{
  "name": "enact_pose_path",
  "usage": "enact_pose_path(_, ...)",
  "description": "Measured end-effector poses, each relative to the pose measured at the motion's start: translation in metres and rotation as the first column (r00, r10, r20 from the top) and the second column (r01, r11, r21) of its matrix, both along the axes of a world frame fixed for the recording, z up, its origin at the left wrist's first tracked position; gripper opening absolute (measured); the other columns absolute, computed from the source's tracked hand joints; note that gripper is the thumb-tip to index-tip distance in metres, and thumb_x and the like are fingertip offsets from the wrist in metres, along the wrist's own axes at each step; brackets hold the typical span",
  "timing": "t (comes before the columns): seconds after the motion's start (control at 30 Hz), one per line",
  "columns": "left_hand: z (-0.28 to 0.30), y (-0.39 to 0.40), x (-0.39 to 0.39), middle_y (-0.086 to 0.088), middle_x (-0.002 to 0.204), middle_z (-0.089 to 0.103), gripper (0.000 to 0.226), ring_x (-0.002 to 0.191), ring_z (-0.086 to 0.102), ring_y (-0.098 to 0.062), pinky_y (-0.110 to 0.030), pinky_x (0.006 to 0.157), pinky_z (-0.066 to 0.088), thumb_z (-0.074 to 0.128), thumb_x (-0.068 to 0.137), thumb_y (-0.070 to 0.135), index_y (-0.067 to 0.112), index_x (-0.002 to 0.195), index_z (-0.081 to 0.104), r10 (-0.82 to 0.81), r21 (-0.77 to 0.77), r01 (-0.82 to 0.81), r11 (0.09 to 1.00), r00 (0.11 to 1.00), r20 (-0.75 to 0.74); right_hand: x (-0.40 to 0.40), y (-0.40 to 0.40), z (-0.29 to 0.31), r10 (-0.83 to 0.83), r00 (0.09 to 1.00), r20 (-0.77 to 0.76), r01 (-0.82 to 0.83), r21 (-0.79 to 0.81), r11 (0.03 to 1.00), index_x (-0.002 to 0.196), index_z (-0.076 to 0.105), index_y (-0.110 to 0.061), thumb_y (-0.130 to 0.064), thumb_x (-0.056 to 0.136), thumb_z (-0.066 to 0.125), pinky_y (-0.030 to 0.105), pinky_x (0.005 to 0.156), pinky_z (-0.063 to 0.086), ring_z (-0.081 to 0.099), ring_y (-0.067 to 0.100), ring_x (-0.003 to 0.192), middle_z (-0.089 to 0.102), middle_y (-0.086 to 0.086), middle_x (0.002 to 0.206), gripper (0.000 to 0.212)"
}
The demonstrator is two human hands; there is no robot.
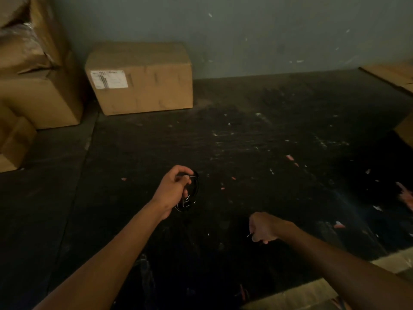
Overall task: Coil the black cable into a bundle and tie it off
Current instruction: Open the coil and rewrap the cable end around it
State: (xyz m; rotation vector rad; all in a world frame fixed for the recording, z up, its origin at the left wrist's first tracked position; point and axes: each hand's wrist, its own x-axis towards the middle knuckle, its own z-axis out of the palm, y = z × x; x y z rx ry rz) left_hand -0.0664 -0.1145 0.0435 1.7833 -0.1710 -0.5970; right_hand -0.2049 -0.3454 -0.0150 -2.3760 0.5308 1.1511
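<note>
Upright black cable (194,189) coil, left hand (176,184) gripping

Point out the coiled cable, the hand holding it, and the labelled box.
black cable (194,189): head view, on the coil's loops right of the fingers.
left hand (173,185): head view, back of the hand gripping the coil.
cardboard box (152,86): head view, front face, right of the white label.

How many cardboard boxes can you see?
4 whole boxes: a labelled box by the wall, a big box on its left with a crumpled box on top, and a small box lowest left. The cardboard at the right edge may be more, cropped.
</note>
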Motion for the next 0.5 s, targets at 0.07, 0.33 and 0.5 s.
enact_pose_path(0.07, -0.001, 0.001, -0.001, -0.003, 0.112, 0.055, 0.024, 0.076, 0.053, -0.014, -0.029, 0.070, 0.048, 0.042, 0.102, 0.014, 0.025, 0.104, 0.064, -0.034, 0.039, 0.034, 0.999, 0.999, 0.006, 0.008, 0.001, 0.002, -0.079, 0.994, 0.080, 0.072, 0.093, 0.993, 0.104, 0.064, -0.014, -0.014, 0.087, 0.066, 0.024, 0.059, 0.051, 0.060, 0.008, 0.063, 0.066, 0.002, 0.082, 0.018)
enact_pose_path(0.33, 0.023, 0.002, 0.002, -0.001, 0.113, 0.062, 0.019, 0.080, 0.054, -0.016, -0.030, 0.073, 0.049, 0.050, 0.099, 0.032, 0.025, 0.109, 0.065, -0.113, 0.077, 0.113, 0.991, 0.994, 0.004, 0.072, 0.048, 0.086, -0.440, 0.679, 0.588, 0.106, 0.514, 0.851, 0.104, 0.064, -0.020, -0.011, 0.088, 0.068, 0.027, 0.069, 0.056, 0.068, 0.019, 0.083, 0.068, 0.004, 0.099, 0.019)
enact_pose_path(0.5, 0.047, 0.005, 0.006, -0.002, 0.086, 0.062, 0.027, 0.070, 0.051, -0.013, -0.029, 0.071, 0.045, 0.045, 0.101, 0.037, 0.021, 0.104, 0.067, -0.063, -0.028, 0.064, 0.998, 0.997, 0.047, 0.099, 0.073, 0.116, -0.391, 0.528, 0.754, -0.061, 0.493, 0.868, 0.104, 0.070, -0.018, -0.011, 0.089, 0.067, 0.036, 0.080, 0.060, 0.070, 0.013, 0.090, 0.073, 0.001, 0.096, 0.017)
